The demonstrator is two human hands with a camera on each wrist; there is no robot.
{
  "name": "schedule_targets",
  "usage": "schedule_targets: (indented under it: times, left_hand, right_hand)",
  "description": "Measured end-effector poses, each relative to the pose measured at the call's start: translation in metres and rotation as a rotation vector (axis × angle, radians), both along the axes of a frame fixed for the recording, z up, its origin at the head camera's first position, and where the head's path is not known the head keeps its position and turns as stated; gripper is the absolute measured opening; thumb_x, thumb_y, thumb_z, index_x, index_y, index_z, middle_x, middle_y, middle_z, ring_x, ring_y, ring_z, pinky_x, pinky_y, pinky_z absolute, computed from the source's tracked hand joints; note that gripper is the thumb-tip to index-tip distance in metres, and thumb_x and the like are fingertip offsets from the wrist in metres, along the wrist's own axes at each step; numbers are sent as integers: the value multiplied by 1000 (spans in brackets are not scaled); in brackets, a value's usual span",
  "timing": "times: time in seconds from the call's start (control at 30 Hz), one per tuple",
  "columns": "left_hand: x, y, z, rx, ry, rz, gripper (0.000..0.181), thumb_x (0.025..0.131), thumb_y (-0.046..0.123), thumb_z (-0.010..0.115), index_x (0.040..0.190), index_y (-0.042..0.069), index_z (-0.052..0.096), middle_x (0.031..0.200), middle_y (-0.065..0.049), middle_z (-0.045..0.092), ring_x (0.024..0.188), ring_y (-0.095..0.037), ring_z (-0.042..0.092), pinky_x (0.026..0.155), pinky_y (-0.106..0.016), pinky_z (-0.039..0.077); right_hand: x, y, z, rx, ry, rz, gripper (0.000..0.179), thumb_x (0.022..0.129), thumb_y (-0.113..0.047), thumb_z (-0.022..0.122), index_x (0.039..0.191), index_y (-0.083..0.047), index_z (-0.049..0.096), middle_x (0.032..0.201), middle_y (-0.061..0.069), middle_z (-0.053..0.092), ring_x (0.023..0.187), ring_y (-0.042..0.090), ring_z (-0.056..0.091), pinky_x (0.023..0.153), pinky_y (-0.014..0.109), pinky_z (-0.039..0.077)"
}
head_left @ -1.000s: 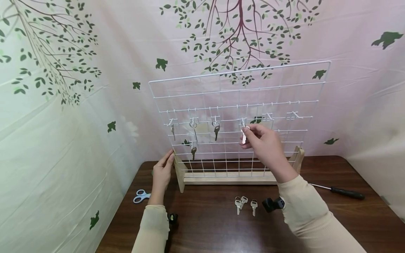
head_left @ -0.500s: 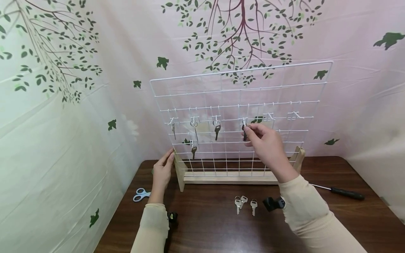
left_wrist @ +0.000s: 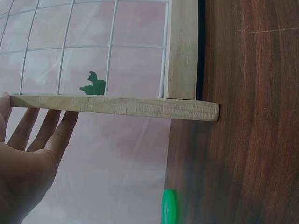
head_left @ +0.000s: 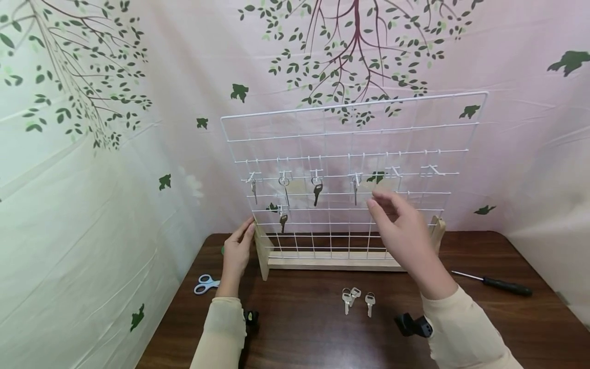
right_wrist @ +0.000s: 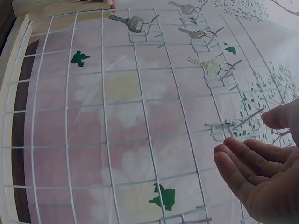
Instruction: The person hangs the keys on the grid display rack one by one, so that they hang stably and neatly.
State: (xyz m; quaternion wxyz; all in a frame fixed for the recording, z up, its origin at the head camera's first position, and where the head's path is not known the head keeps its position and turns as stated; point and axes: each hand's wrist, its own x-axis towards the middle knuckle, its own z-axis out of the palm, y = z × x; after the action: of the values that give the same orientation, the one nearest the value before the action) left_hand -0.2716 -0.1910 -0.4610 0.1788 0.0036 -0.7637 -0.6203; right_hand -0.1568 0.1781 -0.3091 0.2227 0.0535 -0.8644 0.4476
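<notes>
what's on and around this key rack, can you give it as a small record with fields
rack: white wire grid in a wooden stand
hung keys: five; four in the upper row, one below
bare hooks: two, right end of upper row
loose keys: three, on the table before the rack
left grip: fingers touching the stand's left side
right grip: holding nothing, near the fourth upper key
tools: scissors at left, screwdriver at right
</notes>
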Motion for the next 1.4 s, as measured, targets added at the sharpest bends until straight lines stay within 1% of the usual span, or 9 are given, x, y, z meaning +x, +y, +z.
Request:
schedule_targets:
  times: [0.1,0.23,0.37,0.47,0.63,0.87,1.03,1.23,1.4]
  left_hand:
    - [-1,0,-1,-6,-9,9,41,107,33,67,146,19,68,152,-5,65,146,-25,57,118,-46,51]
    - [-2,1,0,-23,-26,22,41,109,30,64,148,17,66,153,-7,64,147,-26,56,118,-43,51]
    - [-2,1,-1,-15,-20,12,41,108,33,65,147,18,67,153,-6,65,144,-24,58,114,-36,54]
    - [-1,0,-1,0,-9,-6,42,106,36,68,145,20,69,152,-5,66,142,-23,60,112,-34,56]
    - [0,0,0,3,-1,-15,43,106,38,68,145,21,69,152,-4,66,144,-23,58,115,-39,54]
    - [0,-2,-1,-11,12,-10,45,104,44,69,144,23,70,151,-4,67,146,-24,57,119,-47,50]
    - [0,-1,0,-6,13,-10,45,104,44,69,144,23,70,152,-5,66,146,-25,57,119,-48,50]
    - [0,-1,1,0,12,-7,44,105,43,69,144,23,70,151,-6,67,144,-24,59,116,-43,52]
    - [1,-1,1,3,10,-18,44,105,42,69,144,22,70,151,-6,67,143,-24,59,112,-37,55]
  right_hand:
    - [8,3,-5,7,-15,-25,50,111,-44,55,146,-8,62,137,16,73,124,33,70,101,30,57]
    - [15,10,-13,6,-57,-28,54,111,-44,56,150,-7,58,137,19,72,125,36,70,104,47,59]
    - [15,16,-25,-11,-126,-11,60,111,-42,58,157,-5,48,138,22,71,123,37,70,92,17,57]
    - [14,21,-37,-28,-188,4,66,110,-39,60,161,-1,40,141,25,69,123,39,70,81,7,51]
    - [10,27,-68,-50,-275,18,69,108,-28,66,160,5,37,143,29,65,120,42,72,75,16,57]
    - [3,34,-120,-11,-457,119,79,99,-15,74,159,11,30,148,37,53,87,23,78,66,27,58]
    - [1,34,-148,3,-567,144,81,93,-11,79,154,16,34,138,43,55,74,24,78,66,32,62]
    - [3,28,-172,-42,-663,139,68,87,-7,82,138,18,46,115,31,62,67,20,74,62,36,64]
    - [6,24,-183,-41,-694,125,55,84,-8,85,123,14,52,105,23,64,64,18,71,59,34,63]
